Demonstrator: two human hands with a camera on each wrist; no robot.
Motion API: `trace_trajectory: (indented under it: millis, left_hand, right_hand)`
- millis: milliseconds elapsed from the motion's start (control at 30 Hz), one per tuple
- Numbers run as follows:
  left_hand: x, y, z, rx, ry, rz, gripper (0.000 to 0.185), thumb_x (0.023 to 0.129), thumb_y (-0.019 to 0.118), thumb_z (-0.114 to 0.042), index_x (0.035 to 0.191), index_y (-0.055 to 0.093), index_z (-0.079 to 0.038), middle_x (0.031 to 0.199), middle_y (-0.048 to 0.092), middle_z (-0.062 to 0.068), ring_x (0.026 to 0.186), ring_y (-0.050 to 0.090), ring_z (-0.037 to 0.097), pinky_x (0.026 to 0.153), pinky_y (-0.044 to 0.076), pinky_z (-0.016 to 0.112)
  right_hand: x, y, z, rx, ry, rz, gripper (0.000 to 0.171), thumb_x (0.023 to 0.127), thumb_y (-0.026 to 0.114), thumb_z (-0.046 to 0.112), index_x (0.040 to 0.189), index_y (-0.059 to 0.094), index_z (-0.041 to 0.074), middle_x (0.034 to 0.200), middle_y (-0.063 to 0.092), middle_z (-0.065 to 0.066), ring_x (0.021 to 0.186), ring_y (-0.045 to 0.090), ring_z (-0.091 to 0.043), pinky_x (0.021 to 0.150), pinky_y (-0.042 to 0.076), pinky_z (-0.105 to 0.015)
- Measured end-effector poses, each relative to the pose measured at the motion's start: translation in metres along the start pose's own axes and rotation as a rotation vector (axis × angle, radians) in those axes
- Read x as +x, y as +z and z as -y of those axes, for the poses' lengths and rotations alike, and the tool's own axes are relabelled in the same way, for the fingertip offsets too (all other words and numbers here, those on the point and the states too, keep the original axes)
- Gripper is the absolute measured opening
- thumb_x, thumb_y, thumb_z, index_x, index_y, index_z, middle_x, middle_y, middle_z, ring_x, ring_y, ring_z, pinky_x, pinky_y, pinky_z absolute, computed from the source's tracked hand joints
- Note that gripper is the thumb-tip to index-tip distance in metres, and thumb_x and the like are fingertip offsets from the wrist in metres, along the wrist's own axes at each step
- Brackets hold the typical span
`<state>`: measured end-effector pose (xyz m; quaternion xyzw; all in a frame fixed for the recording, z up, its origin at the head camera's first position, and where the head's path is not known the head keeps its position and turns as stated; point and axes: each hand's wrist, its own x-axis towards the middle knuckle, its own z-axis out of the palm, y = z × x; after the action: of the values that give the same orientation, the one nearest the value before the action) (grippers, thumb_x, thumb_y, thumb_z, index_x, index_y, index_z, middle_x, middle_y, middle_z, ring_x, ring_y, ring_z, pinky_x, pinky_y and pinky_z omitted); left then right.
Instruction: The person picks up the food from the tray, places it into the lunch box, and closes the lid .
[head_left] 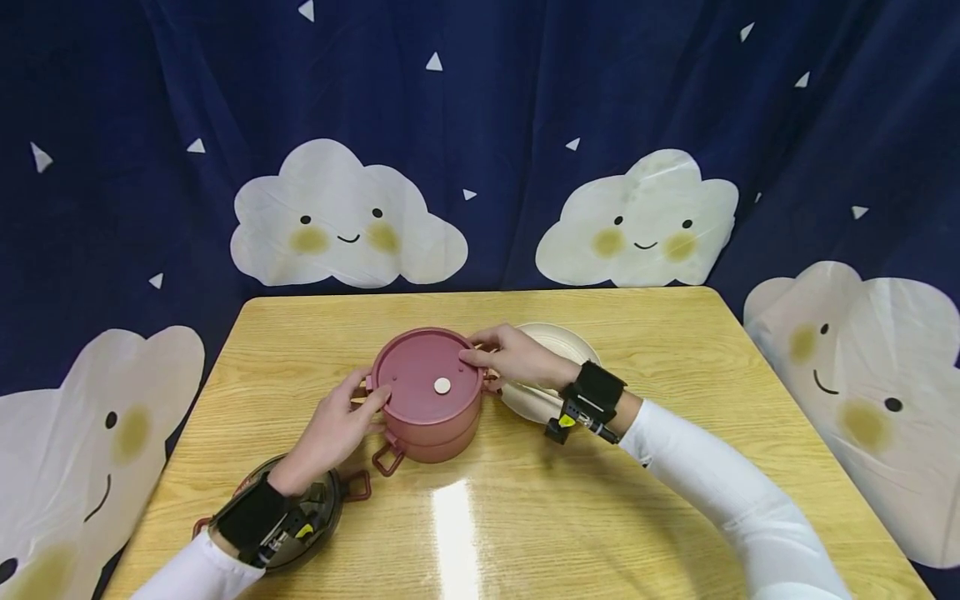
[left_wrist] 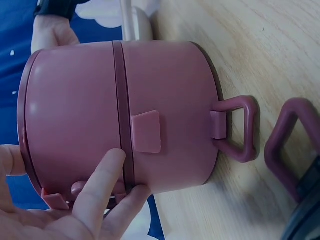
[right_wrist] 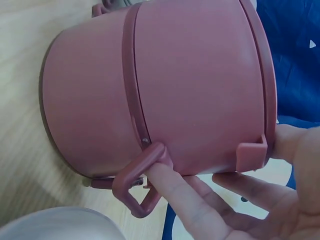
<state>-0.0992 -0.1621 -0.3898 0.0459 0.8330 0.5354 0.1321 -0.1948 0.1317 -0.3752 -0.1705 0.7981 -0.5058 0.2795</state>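
Lunchbox (head_left: pixel 429 398) is sitting mid-table (head_left: pixel 645 350); left hand (head_left: pixel 334 429) and right hand (head_left: pixel 516 357) are each gripping one side, fingers curled at its clasps. Advisable: pressing evenly, bracing base.

- Stacked lunch box (head_left: pixel 427 396) sits mid-table (head_left: pixel 675 350), upper tier on lower, lid on top.
- Left hand (head_left: pixel 333 429) on its left side, right hand (head_left: pixel 517 357) on its right.
- Plate (head_left: pixel 558 342) just right of box, behind right hand.
- Pot (head_left: pixel 318 508) front-left, under left wrist.
- Curtain (head_left: pixel 480 125) behind table.
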Motion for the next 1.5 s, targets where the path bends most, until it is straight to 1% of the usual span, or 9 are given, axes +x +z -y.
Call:
trace_trajectory:
  millis: [267,367,433,667,800,900,1100,1267,1500]
  left_hand:
    - [-0.004,0.005,-0.001,0.022,-0.009,-0.005,0.054,0.112,0.052,-0.035,0.155,0.045,-0.004,0.144,0.056,0.027,0.120,0.072,0.036,0.089,0.064,0.037]
    - [-0.005,0.007,-0.001,0.029,-0.014,-0.009,0.054,0.111,0.053,-0.035,0.155,0.046,-0.004,0.141,0.059,0.027,0.118,0.073,0.035,0.088,0.064,0.037]
    - [-0.006,0.007,-0.001,0.027,-0.014,-0.012,0.054,0.111,0.053,-0.034,0.155,0.046,-0.003,0.140,0.061,0.027,0.118,0.073,0.035,0.087,0.064,0.036]
    - [-0.008,0.009,-0.002,0.047,0.005,-0.002,0.052,0.111,0.054,-0.032,0.154,0.049,-0.003,0.143,0.060,0.028,0.124,0.069,0.041,0.090,0.064,0.038]
    - [-0.009,0.009,-0.002,0.061,0.013,0.009,0.050,0.110,0.054,-0.030,0.153,0.050,-0.004,0.144,0.060,0.029,0.125,0.068,0.042,0.089,0.064,0.039]
    - [-0.009,0.009,-0.002,0.049,0.016,0.024,0.050,0.110,0.055,-0.027,0.153,0.050,-0.004,0.144,0.060,0.029,0.124,0.069,0.041,0.088,0.064,0.038]
    - [-0.010,0.010,-0.002,0.025,0.027,0.060,0.049,0.110,0.055,-0.027,0.153,0.049,-0.004,0.143,0.060,0.028,0.123,0.069,0.039,0.086,0.064,0.035]
    - [-0.010,0.012,-0.002,0.024,0.043,0.079,0.049,0.110,0.056,-0.027,0.153,0.051,-0.005,0.142,0.060,0.026,0.122,0.070,0.037,0.086,0.064,0.035]
    - [-0.012,0.017,-0.004,0.111,0.074,0.077,0.045,0.110,0.056,-0.030,0.149,0.057,-0.009,0.138,0.064,0.021,0.121,0.070,0.034,0.094,0.062,0.037]
  right_hand:
    - [-0.017,0.002,-0.007,-0.064,-0.010,-0.023,0.039,0.107,0.063,0.031,0.139,0.067,0.009,0.099,0.070,-0.006,0.085,0.069,-0.014,0.080,0.065,-0.048]
    - [-0.022,0.003,-0.008,-0.074,-0.013,-0.028,0.040,0.106,0.064,0.030,0.140,0.067,0.009,0.097,0.070,-0.004,0.087,0.070,-0.016,0.080,0.065,-0.048]
    - [-0.025,0.004,-0.007,-0.074,-0.008,-0.033,0.041,0.106,0.064,0.030,0.140,0.066,0.008,0.095,0.070,-0.005,0.089,0.072,-0.022,0.081,0.065,-0.049]
    - [-0.037,0.005,-0.008,-0.097,-0.002,-0.045,0.037,0.105,0.065,0.034,0.132,0.070,0.009,0.096,0.073,-0.004,0.093,0.072,-0.024,0.080,0.065,-0.046]
    - [-0.043,0.005,-0.012,-0.128,-0.023,-0.041,0.033,0.105,0.065,0.035,0.124,0.072,0.009,0.094,0.071,-0.006,0.093,0.071,-0.027,0.077,0.066,-0.043]
    - [-0.048,0.006,-0.015,-0.156,-0.043,-0.041,0.033,0.105,0.065,0.036,0.125,0.073,0.010,0.095,0.070,-0.006,0.091,0.071,-0.028,0.074,0.065,-0.040]
    - [-0.056,0.008,-0.019,-0.178,-0.072,-0.041,0.033,0.105,0.066,0.035,0.125,0.073,0.010,0.087,0.072,-0.003,0.085,0.073,-0.025,0.073,0.065,-0.040]
    - [-0.064,0.009,-0.021,-0.157,-0.054,-0.050,0.040,0.104,0.067,0.036,0.132,0.071,0.007,0.091,0.075,-0.003,0.085,0.072,-0.020,0.074,0.065,-0.040]
    - [-0.076,0.009,-0.024,-0.121,-0.024,-0.038,0.035,0.104,0.068,0.038,0.123,0.075,0.010,0.094,0.076,-0.004,0.084,0.072,-0.014,0.074,0.065,-0.036]
